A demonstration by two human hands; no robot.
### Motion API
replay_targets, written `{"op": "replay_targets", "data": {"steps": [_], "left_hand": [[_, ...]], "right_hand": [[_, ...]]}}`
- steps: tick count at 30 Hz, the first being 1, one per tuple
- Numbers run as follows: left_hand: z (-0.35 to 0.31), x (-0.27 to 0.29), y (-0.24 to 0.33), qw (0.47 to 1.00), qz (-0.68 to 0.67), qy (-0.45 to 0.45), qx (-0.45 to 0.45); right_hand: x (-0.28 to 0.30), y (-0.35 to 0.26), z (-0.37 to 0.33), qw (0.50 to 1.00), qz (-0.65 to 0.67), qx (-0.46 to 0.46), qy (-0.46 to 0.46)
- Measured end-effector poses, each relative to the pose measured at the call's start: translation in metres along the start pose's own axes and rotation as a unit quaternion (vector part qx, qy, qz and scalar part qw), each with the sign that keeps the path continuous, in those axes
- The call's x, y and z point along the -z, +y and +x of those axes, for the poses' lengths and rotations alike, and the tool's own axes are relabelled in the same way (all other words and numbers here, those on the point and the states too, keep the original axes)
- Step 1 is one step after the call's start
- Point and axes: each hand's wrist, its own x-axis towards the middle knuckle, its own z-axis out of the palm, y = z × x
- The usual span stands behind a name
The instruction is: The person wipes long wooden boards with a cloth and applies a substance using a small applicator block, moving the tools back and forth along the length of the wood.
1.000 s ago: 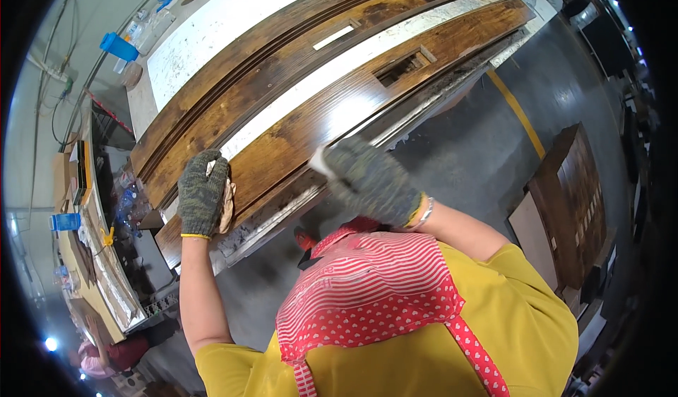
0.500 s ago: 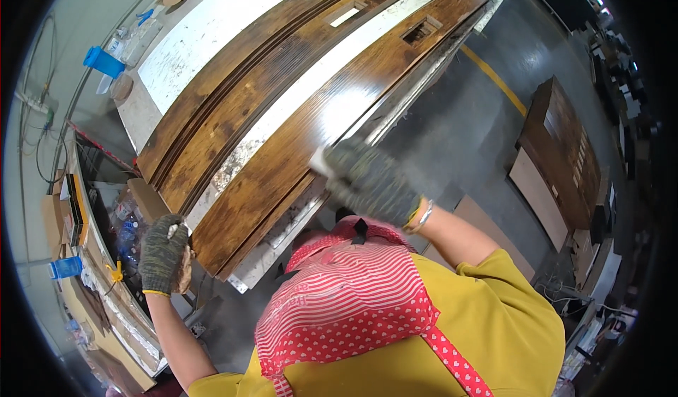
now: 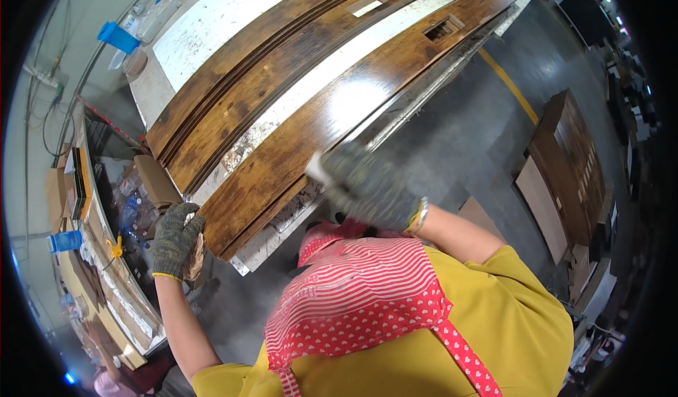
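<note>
Long dark stained wooden boards [image 3: 296,136] lie on a white paint-spattered workbench [image 3: 212,23]. My left hand [image 3: 176,238], in a grey knit glove, is closed on a brownish cloth [image 3: 194,256] and hangs off the bench's near-left corner, clear of the boards. My right hand [image 3: 367,185], also gloved and blurred, presses a pale pad or block [image 3: 318,170] against the near edge of the closest board. A red-and-white patterned apron over a yellow shirt fills the lower view.
A cluttered shelf unit [image 3: 106,256] with bottles and boxes stands at the left. Blue containers [image 3: 116,35] sit at the bench's far-left end. Stacked brown panels [image 3: 565,164] lie on the grey floor at the right, beside a yellow floor line [image 3: 508,79].
My left hand with the cloth has left the board and dropped down off the bench's left end. My right hand stays at the near board's edge, shifting slightly.
</note>
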Motion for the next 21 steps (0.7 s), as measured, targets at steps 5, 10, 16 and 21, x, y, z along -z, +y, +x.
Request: {"op": "replay_targets", "data": {"steps": [5, 10, 16, 21], "left_hand": [[0.000, -0.002, -0.008, 0.999, -0.025, -0.018, 0.009], [0.004, 0.000, -0.015, 0.998, -0.054, -0.019, -0.038], [0.017, 0.008, -0.023, 0.992, -0.051, -0.063, -0.099], [0.031, 0.011, -0.037, 0.982, -0.022, -0.127, -0.136]], "right_hand": [[0.055, 0.047, 0.011, 0.981, -0.122, -0.059, 0.137], [0.000, 0.012, -0.002, 0.987, -0.134, -0.065, 0.066], [-0.064, -0.061, -0.003, 0.998, -0.042, 0.023, 0.032], [-0.045, -0.052, 0.000, 0.974, -0.163, -0.105, 0.116]]}}
